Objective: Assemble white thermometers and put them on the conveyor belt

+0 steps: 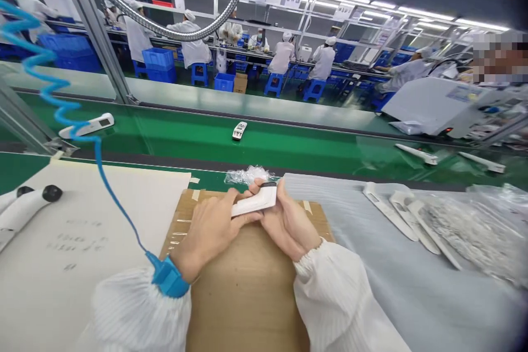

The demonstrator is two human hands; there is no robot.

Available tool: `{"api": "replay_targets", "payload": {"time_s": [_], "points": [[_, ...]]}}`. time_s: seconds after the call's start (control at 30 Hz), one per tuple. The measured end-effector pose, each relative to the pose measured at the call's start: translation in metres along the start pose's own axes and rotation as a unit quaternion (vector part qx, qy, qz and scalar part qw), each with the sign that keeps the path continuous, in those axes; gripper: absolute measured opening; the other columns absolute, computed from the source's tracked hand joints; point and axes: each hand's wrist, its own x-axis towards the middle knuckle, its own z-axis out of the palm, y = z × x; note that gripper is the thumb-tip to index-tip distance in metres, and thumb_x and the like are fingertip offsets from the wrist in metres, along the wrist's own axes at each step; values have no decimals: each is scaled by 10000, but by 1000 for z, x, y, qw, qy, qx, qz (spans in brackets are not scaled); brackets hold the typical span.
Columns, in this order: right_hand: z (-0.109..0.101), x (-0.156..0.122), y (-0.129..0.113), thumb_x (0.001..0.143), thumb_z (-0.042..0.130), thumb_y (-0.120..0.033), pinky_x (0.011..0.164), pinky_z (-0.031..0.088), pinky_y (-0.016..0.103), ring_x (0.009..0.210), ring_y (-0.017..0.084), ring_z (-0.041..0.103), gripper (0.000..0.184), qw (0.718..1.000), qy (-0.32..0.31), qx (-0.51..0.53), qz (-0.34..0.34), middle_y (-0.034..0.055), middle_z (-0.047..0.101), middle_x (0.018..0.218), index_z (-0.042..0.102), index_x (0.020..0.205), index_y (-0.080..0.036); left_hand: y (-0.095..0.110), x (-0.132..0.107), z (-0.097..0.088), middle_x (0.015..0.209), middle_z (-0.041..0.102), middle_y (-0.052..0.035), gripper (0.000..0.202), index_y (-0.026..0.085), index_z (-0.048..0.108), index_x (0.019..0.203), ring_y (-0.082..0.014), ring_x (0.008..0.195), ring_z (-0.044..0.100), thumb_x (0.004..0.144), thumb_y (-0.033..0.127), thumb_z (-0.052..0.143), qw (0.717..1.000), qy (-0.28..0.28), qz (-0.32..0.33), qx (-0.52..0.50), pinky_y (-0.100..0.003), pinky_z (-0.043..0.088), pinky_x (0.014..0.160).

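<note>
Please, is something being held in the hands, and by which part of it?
Yes, a white device: the left hand holds its slim part, the right hand its dark-tipped end.

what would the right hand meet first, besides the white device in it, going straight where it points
The right hand would likely meet the crumpled clear plastic just beyond the cardboard, though depth is unclear.

The left arm [132, 305], in a ribbed white fabric sleeve [152, 324], rises from the lower left of the frame; its bare left hand [212, 225] closes in a pinch near the centre. The white-sleeved right arm [342, 297] enters lower right, its bare right hand [291, 225] cupped, thumb raised.
</note>
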Motion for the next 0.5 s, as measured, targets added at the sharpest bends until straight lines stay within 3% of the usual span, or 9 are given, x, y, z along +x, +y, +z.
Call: {"api": "replay_targets", "payload": {"time_s": [0.07, 0.17, 0.33, 0.4, 0.5], "points": [[4, -3, 5, 850, 654, -538, 937, 493, 349, 1041, 205, 605, 369, 1000, -18, 4, -12, 43, 651, 1018, 643, 1000, -202, 3, -2, 4, 1127, 688, -19, 468, 275, 551, 1204, -283, 1004, 634, 839, 557, 630, 997, 79, 23, 5, -359, 459, 773], [10, -4, 15, 822, 714, -477, 948, 501, 366, 1041, 224, 615, 337, 999, 15, 16, -26, 65, 676, 995, 668, 972, -179, 8, -5, 13, 1248, 635, -31, 512, 271, 453, 1340, -251, 1083, 613, 910, 532, 547, 986, 142, 87, -4, -365, 467, 869], [22, -4, 21, 759, 775, -466, 915, 539, 369, 1005, 245, 638, 322, 995, 91, 34, -15, 69, 688, 861, 681, 837, -167, 12, -7, 24, 1146, 674, -71, 413, 198, 522, 1282, -232, 963, 659, 979, 461, 426, 972, 194, 131, 26, -328, 480, 759], [24, -3, 22, 760, 765, -492, 897, 552, 365, 978, 247, 649, 340, 991, 129, 35, -1, 73, 687, 835, 673, 798, -167, 13, -7, 22, 1109, 688, -63, 406, 211, 544, 1262, -232, 937, 664, 972, 472, 429, 977, 186, 107, 14, -326, 474, 750], [15, 2, 23, 798, 699, -559, 896, 561, 371, 983, 244, 657, 408, 990, 139, 17, 7, 95, 699, 922, 680, 870, -157, 5, -3, 7, 1106, 697, -24, 408, 298, 550, 1271, -256, 954, 660, 940, 522, 468, 995, 84, 62, 6, -341, 462, 764]]}}
